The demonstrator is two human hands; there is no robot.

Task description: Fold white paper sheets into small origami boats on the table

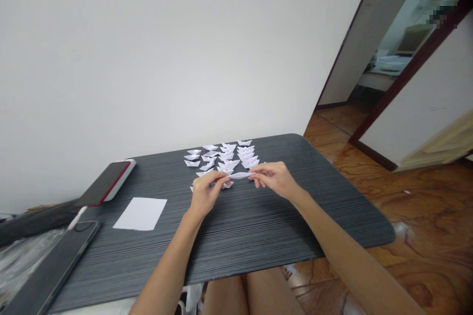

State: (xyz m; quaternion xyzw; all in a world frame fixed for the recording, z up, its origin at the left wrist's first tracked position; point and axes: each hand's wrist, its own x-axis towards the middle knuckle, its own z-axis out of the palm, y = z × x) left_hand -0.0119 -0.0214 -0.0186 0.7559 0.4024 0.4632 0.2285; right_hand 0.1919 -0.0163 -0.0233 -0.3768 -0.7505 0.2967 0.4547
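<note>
A narrow folded white paper boat (240, 175) is stretched level between my two hands, above the dark table. My left hand (209, 187) pinches its left end between thumb and fingers. At the other end, my right hand (275, 177) grips the tip in the same way. Behind my hands stand rows of small white paper boats (227, 156), with one column (247, 155) packed closely on the right. A few boats are partly hidden by my left hand. To the left lies a flat white paper sheet (141, 213).
A dark phone with a red edge (107, 184) rests on a white object at the back left. Nearer, another dark device (62, 266) lies by a white cable plug (77, 217). The table (258, 236) meets a white wall; a doorway opens at right.
</note>
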